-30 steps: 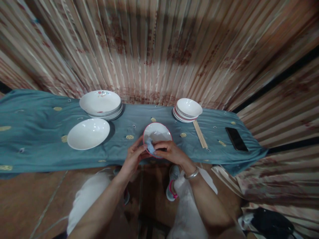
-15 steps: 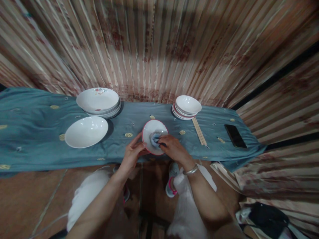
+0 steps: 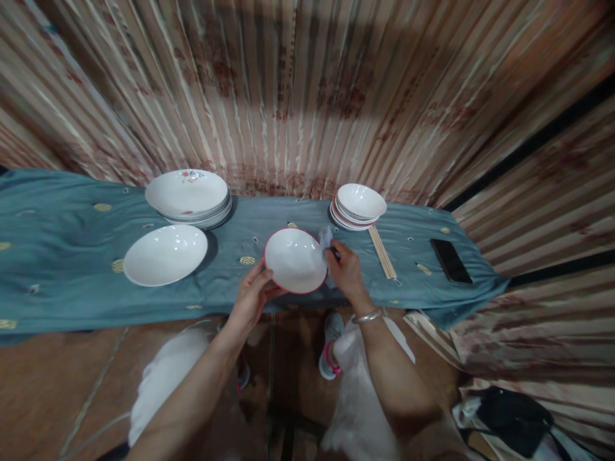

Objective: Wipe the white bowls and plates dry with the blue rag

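Observation:
A white bowl with a red rim (image 3: 295, 261) is held over the front part of the table, its inside tilted up toward me. My left hand (image 3: 254, 286) grips its left edge, thumb on the rim and fingers around the outside. At the bowl's right edge, my right hand (image 3: 343, 266) is closed on a pale bluish cloth (image 3: 327, 238), which touches or lies just beside the rim. Part of the cloth is hidden behind the fingers. A silver bracelet circles my right wrist.
The table has a teal cloth (image 3: 72, 256). At left stand a stack of floral plates (image 3: 187, 192) and a large white bowl (image 3: 166, 255). Farther right are a stack of small bowls (image 3: 361, 202), chopsticks (image 3: 382, 253) and a black phone (image 3: 450, 260). A pleated curtain (image 3: 307, 96) hangs behind.
My right hand and the cloth have moved from inside the bowl to its right edge. The bowl has tilted, so its inside now shows fully.

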`<action>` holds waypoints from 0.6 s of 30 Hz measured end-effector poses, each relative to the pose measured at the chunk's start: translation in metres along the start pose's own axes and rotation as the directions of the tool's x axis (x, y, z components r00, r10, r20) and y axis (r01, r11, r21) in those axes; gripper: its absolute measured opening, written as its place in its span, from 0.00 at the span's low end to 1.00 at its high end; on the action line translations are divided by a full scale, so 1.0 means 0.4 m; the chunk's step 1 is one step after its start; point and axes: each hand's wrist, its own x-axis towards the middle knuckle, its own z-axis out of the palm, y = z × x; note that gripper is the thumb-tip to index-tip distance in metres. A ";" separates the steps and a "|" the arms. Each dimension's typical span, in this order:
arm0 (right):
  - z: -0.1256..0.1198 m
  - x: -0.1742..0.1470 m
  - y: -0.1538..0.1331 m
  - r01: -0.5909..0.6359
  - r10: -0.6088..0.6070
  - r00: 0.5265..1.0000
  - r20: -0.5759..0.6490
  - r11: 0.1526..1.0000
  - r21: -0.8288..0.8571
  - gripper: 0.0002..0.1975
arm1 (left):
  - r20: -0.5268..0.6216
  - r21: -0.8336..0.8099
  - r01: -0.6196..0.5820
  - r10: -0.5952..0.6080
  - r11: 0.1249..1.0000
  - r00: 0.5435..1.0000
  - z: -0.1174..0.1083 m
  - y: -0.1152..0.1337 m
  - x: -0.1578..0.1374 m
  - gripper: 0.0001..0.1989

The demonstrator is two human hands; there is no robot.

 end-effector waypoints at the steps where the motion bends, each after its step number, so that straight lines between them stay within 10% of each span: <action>1: -0.004 0.006 0.009 -0.069 0.068 0.998 0.016 0.996 0.062 0.10 | 0.006 -0.008 0.002 -0.002 1.000 1.000 -0.001 0.000 0.001 0.31; 5: -0.002 0.016 0.021 -0.335 0.298 0.942 0.153 0.853 0.401 0.10 | 0.036 -0.075 0.026 -0.024 0.997 0.999 -0.006 -0.002 0.009 0.24; 12: 0.033 0.003 -0.047 -0.594 0.383 0.783 0.491 0.225 0.772 0.20 | 0.085 -0.127 0.076 -0.066 0.989 0.994 -0.012 -0.010 0.020 0.21; 18: 0.043 -0.007 -0.079 -0.634 0.425 0.726 0.541 0.110 0.765 0.15 | 0.151 -0.064 0.032 -0.022 0.997 0.988 -0.006 -0.014 0.018 0.28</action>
